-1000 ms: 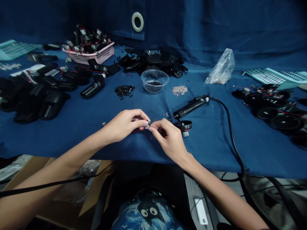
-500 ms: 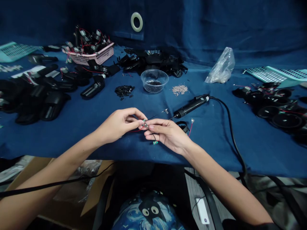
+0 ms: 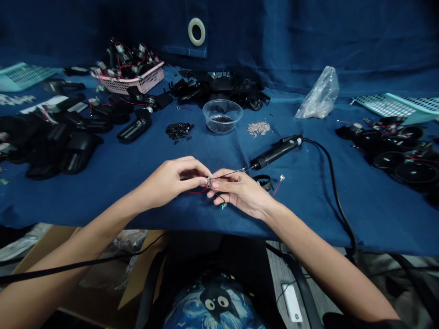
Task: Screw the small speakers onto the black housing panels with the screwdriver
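Observation:
My left hand [image 3: 178, 182] and my right hand [image 3: 236, 192] meet above the front of the blue cloth. Between their fingertips they pinch a small metal part with wires [image 3: 208, 183]; its exact kind is too small to make out. A red wire trails from it under my left hand, and black wires run out by my right. A little green circuit board [image 3: 224, 206] dangles on a wire below my right fingers. Behind my right hand lies a black electric screwdriver [image 3: 276, 153], its bit pointing toward the hand. A black ring-shaped part [image 3: 264, 182] rests just beyond my right wrist.
A clear plastic bowl [image 3: 222, 116] stands between a heap of small black pieces [image 3: 179, 131] and a pile of screws [image 3: 259, 129]. Black housings [image 3: 73, 148] crowd the left, near a pink basket [image 3: 147, 80]. Round black parts [image 3: 398, 160] lie right. The screwdriver's cord [image 3: 331, 169] drops over the front edge.
Both hands stay together on the wired metal part, with its position slightly turned. The hanging circuit board has shifted a little. The whole view has moved slightly.

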Demonstrator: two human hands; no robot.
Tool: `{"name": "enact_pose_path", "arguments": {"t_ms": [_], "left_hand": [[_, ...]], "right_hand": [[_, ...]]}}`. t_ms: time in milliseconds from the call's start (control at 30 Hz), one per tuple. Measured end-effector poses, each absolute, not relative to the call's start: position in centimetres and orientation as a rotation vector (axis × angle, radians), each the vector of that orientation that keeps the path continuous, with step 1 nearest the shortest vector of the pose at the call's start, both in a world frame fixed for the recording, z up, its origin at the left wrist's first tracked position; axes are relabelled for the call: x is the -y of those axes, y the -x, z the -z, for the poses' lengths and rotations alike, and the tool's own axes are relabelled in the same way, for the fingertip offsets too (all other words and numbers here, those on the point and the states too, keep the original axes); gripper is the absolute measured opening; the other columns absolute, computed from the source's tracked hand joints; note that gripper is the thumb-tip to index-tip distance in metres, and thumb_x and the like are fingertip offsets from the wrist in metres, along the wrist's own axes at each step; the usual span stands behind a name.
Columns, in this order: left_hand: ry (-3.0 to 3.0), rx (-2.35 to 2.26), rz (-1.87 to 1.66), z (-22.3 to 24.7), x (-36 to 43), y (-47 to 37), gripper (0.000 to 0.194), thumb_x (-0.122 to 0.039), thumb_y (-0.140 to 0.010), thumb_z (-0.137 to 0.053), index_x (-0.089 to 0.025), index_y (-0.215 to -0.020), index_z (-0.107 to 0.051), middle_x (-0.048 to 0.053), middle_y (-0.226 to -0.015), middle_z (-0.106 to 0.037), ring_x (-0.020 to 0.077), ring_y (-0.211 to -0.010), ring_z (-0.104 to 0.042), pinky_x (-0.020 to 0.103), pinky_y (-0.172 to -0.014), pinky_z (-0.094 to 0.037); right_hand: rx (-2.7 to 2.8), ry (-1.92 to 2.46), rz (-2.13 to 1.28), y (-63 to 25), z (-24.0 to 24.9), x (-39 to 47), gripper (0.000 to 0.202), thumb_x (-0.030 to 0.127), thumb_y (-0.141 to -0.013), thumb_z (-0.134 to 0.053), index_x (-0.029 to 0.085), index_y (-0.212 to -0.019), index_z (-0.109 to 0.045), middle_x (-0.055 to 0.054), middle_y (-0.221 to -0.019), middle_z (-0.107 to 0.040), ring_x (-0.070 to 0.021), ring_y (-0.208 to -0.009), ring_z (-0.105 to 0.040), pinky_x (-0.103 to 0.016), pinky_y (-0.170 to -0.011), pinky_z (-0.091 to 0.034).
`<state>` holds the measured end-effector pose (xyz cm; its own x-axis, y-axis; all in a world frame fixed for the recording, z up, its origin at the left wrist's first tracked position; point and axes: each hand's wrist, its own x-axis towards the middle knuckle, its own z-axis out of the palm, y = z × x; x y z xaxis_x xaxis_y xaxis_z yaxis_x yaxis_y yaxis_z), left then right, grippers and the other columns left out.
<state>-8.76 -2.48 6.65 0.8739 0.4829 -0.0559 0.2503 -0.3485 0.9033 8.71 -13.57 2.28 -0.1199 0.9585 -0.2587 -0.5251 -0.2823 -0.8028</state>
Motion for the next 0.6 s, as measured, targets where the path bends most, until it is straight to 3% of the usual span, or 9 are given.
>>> {"name": "enact_pose_path", "arguments": {"t_ms": [367, 600], "left_hand": [[-1.924, -0.549, -0.257, -6.50, 2.49, 9.05, 0.019, -0.028, -0.086, -0.062, -0.018, -0.100, -0.068, 0.001, -0.095, -0.070, 0.0119, -0.089, -0.066, 0.020, -0.082, -0.052], [-1.918, -0.532, -0.274, -6.25, 2.35, 8.97, 0.018, -0.027, -0.085, -0.063, -0.018, -0.099, -0.067, 0.001, -0.096, -0.070, 0.0124, -0.090, -0.066, 0.021, -0.082, -0.052]], "right_hand": [[0.587, 0.889, -1.706, -8.44, -2.38, 13.55, 0.023, 0.015, -0.074, -0.074, 0.012, -0.094, -0.063, -0.003, -0.079, -0.064, -0.0096, -0.066, -0.063, -0.018, -0.054, -0.049], [0.608, 0.874, -1.667, -8.34, -2.09, 13.52, 0.022, 0.018, -0.076, -0.073, 0.014, -0.095, -0.063, -0.001, -0.077, -0.061, -0.0085, -0.066, -0.060, -0.019, -0.057, -0.050]]}}
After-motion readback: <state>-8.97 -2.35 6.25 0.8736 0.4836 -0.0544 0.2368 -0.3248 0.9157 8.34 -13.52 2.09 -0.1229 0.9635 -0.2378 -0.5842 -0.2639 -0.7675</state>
